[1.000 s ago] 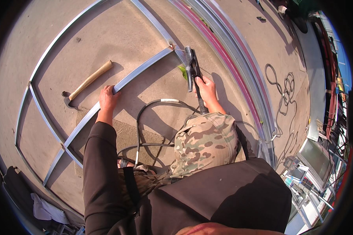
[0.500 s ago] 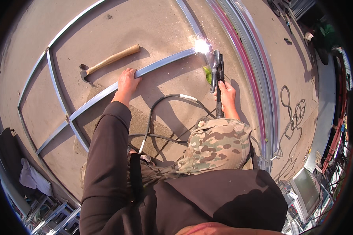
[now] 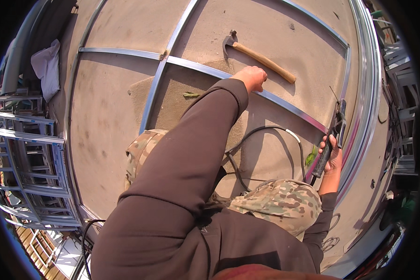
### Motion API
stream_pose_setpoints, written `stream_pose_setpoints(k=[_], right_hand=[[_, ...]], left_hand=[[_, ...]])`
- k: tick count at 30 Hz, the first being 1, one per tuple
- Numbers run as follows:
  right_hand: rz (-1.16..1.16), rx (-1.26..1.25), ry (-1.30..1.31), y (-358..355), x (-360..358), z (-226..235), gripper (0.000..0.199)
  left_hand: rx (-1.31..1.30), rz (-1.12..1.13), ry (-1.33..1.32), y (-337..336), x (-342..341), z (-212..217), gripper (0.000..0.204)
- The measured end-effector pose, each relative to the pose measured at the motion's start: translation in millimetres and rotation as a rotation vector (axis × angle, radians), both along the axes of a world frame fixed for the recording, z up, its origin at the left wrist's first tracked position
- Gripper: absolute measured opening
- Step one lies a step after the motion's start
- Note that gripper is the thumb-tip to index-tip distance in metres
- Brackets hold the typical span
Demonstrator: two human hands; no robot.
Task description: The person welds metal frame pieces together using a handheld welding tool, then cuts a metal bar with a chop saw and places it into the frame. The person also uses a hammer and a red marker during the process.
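My left hand (image 3: 251, 78) is closed over a long silvery metal bar (image 3: 289, 111), its fingers curled; the grip's underside is hidden. At the right, my right hand (image 3: 332, 158) wraps round the black handle of a welding electrode holder (image 3: 337, 126). A thin electrode (image 3: 334, 94) sticks up from its jaws, and no arc glows. The bar's right end lies close to the holder. Beyond my left hand, a claw hammer (image 3: 266, 62) with a wooden handle rests on the ground. The bar meets a crossing bar (image 3: 153, 95) at a joint left of my hand.
A black cable (image 3: 247, 135) loops near my knees. Long metal profiles (image 3: 359, 93) run along the right side. Stacked metal frames (image 3: 32, 172) and a white bag (image 3: 48, 70) stand at the left. Green leaves (image 3: 311, 156) lie by my right hand.
The bright arc and sparks are gone. My right hand has drawn the holder away from the bar's end. The view has swung left, and my left hand remains over the bar.
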State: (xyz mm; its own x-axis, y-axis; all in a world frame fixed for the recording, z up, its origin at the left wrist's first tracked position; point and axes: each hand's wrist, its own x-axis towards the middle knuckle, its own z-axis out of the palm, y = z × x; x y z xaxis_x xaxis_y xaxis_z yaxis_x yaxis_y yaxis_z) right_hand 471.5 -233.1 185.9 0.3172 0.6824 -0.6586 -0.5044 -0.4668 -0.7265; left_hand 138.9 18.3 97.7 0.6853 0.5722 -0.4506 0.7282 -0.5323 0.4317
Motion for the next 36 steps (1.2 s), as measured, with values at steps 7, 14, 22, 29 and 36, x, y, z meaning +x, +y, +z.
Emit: stream_pose_setpoints(k=[7, 14, 22, 29, 36], right_hand=[[0.31, 0.19, 0.063, 125, -72, 112, 0.047], [0.519, -0.16, -0.247, 174, -200, 175, 0.036], [0.677, -0.149, -0.213, 227, -246, 201, 0.037], [0.745, -0.173, -0.099, 284, -253, 153, 0.041], [0.788, -0.141, -0.001, 314, -266, 121, 0.037]], left_hand=[[0.052, -0.092, -0.072, 29, -98, 40, 0.039], [-0.089, 0.351, 0.039, -43, -241, 58, 0.039], [0.179, 1.436, -0.302, -5, -330, 2, 0.046], [-0.28, 1.396, -0.149, 11, -352, -7, 0.076], [-0.253, 1.459, 0.101, 18, -324, 15, 0.076]])
